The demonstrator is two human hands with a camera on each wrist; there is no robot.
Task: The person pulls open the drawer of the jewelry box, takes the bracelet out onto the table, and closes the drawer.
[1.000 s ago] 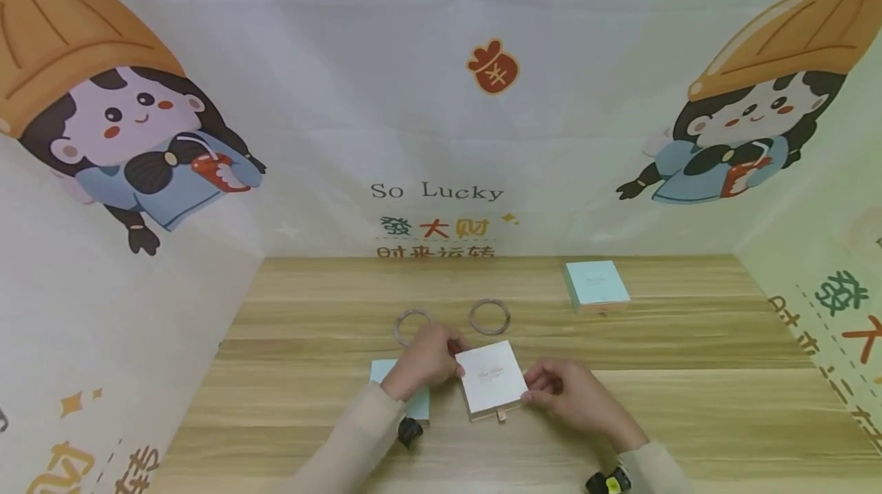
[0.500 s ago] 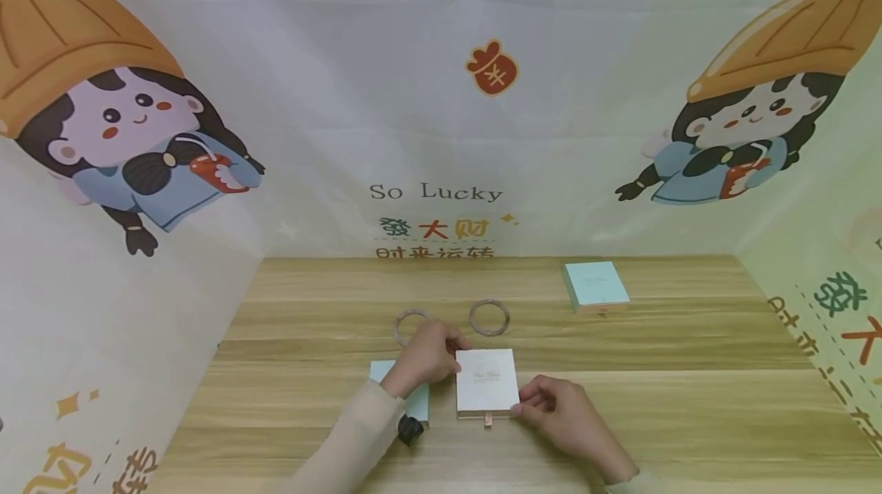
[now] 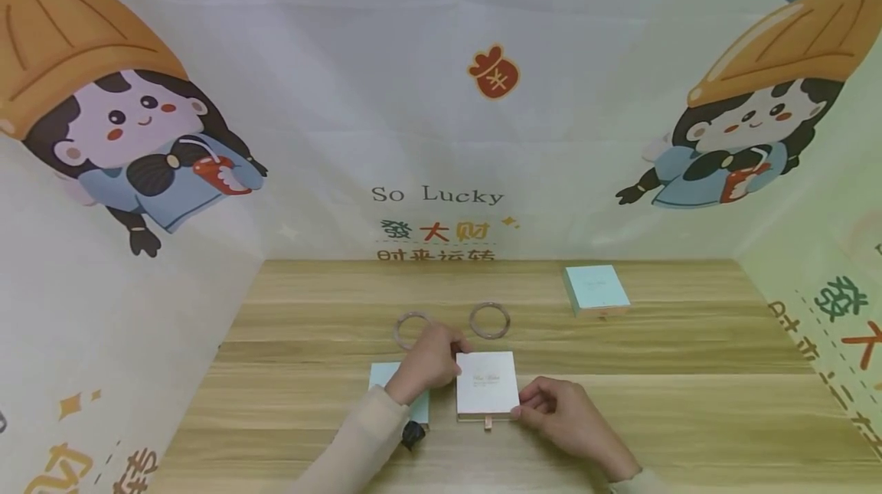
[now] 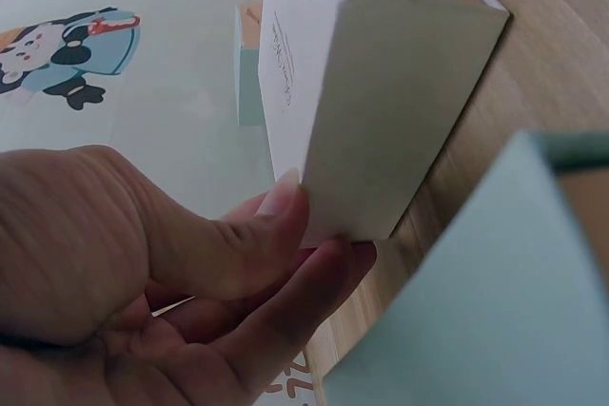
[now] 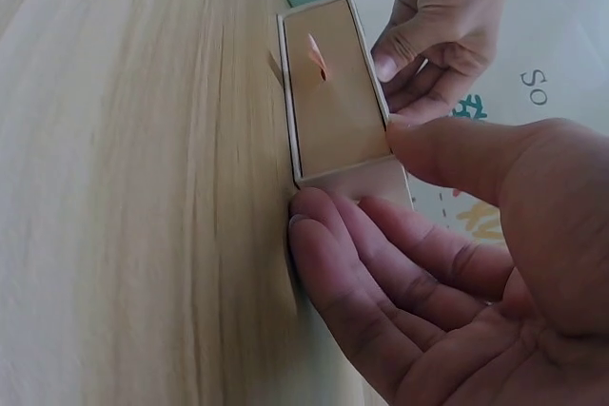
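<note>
A white jewelry box [image 3: 486, 382] with gold lettering lies flat on the table, its tan drawer front [image 5: 338, 92] and pink ribbon tab [image 3: 488, 423] facing me. My left hand [image 3: 430, 356] holds its far left corner, the thumb on the edge near the lid. At the near right corner, my right hand [image 3: 561, 413] grips the box, thumb at the top edge and fingers against the side. The drawer looks pushed in. Partly hidden beneath my left forearm is a light blue box [image 3: 418, 407]. Two bangles lie behind: one [image 3: 490, 320] in full view, another [image 3: 406, 325] partly covered by my left hand.
Another light blue box [image 3: 596, 287] with a ribbon tab stands at the back right of the wooden table [image 3: 689, 402]. A printed cloth backdrop [image 3: 572, 134] rises along the back and both sides.
The white box has turned from a slant to square with the table and shifted slightly toward me. My right hand has moved a little left with it; my left hand has barely moved.
</note>
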